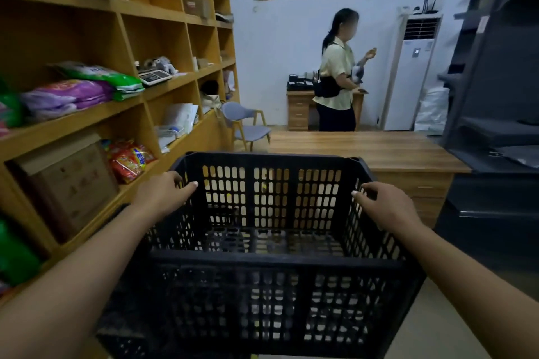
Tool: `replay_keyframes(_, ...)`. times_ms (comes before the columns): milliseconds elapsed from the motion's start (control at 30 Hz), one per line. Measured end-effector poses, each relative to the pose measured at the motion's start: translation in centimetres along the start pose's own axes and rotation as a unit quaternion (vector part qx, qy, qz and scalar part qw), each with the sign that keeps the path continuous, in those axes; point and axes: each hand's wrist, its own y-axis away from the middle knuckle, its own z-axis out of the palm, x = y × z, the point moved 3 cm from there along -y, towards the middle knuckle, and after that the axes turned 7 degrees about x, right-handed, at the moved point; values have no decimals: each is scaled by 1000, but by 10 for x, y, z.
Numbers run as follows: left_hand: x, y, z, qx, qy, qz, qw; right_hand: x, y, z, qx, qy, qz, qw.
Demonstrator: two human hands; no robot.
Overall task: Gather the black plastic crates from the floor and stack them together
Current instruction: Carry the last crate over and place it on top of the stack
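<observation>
A black plastic crate (268,265) with slotted walls fills the lower middle of the head view, held up in front of me and empty. My left hand (163,195) grips the rim of its left side wall. My right hand (385,207) grips the rim of its right side wall. Both forearms reach in from the bottom corners. Part of another black crate (122,341) shows below and to the left, mostly hidden by the held one.
Wooden shelves (122,114) with bags and boxes run along the left. A wooden counter (364,148) stands ahead. A dark rack (495,114) is at the right. A person (338,76) stands beyond the counter near a blue chair (248,122).
</observation>
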Motion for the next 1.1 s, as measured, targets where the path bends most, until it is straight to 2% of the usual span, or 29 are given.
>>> replay_keyframes(200, -76, -21, -5, 6, -8, 13, 1000, -59, 19, 47, -9, -1, 4, 1000)
replay_keyframes(400, -114, -24, 9, -26, -56, 34, 998, -85, 31, 65, 3, 29, 9, 1000)
replay_keyframes(633, -129, -36, 16, -53, -79, 19, 995, -97, 12, 67, 10, 32, 14, 999)
replay_keyframes(867, -139, -35, 19, -30, -156, 17, 987, -106, 8, 94, -43, 98, 22, 994)
replay_keyframes(1100, -140, -42, 23, -63, -160, 1, 985, -106, 3, 96, -60, 97, 12, 993)
